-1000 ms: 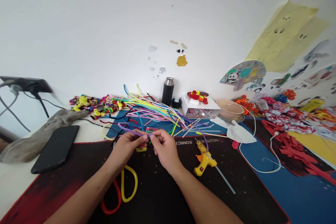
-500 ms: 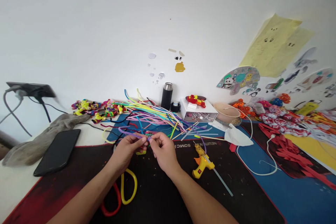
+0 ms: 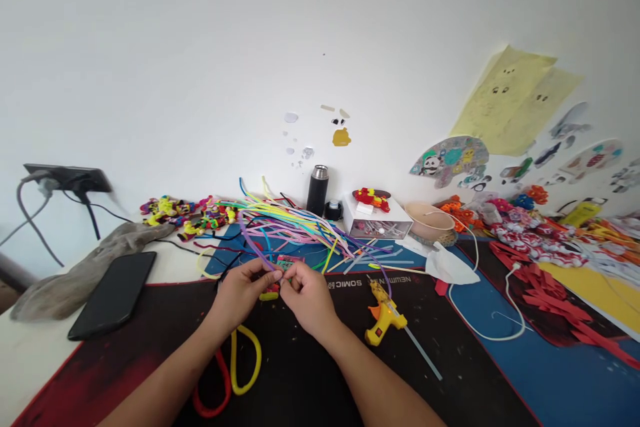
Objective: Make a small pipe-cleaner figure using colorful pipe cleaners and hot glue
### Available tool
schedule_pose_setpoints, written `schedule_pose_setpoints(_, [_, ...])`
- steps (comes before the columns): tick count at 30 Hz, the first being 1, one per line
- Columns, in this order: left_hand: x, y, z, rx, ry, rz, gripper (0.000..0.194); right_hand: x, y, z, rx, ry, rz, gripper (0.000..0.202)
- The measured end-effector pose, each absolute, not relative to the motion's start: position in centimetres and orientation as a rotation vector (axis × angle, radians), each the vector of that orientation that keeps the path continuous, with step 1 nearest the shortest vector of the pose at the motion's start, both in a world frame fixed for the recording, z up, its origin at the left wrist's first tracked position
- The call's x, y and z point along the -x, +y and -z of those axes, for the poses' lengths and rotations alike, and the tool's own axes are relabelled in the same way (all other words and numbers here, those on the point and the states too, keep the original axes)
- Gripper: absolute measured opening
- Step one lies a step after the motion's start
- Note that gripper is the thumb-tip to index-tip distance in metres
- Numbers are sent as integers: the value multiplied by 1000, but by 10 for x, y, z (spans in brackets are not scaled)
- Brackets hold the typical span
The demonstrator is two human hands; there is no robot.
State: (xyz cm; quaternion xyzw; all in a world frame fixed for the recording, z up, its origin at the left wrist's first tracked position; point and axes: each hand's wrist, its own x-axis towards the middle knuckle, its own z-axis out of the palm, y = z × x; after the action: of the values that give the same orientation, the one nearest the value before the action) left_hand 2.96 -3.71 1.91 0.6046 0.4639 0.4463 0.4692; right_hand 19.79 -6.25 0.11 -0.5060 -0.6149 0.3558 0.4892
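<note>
A purple pipe cleaner [image 3: 250, 240] is pinched between the thumb and fingers of my left hand [image 3: 245, 290]; its free length curves up and away to the left. My right hand [image 3: 306, 293] is closed in a pinch right beside it, at the pipe cleaner's near part; the fingertips hide the exact spot. Under my hands lies a small yellow piece [image 3: 269, 294], partly covered. Below my left wrist are a yellow loop [image 3: 257, 360] and a red loop [image 3: 229, 380], which look like scissor handles; the rest is hidden.
A yellow glue gun [image 3: 385, 320] with a glue stick lies right of my hands. Behind are a pile of colourful pipe cleaners [image 3: 295, 220], a black flask [image 3: 317, 193] and a white drawer box [image 3: 377, 219]. A phone [image 3: 113, 293] lies left, red strips [image 3: 555, 300] far right.
The purple pipe cleaner's free end has swung from lying low and looped to standing more upright. Both hands stay close together. The view has shifted slightly.
</note>
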Motion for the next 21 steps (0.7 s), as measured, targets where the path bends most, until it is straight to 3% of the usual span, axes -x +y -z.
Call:
schedule_pose_setpoints(8, [-32, -38, -23, -1484, 1102, -1082, 32, -198, -60, 6, 1186, -1470, -902, 13])
schedule_pose_setpoints(21, [-35, -36, -21, -1343, 1067, -1143, 42, -198, -57, 7, 1041, -1279, -1132, 28])
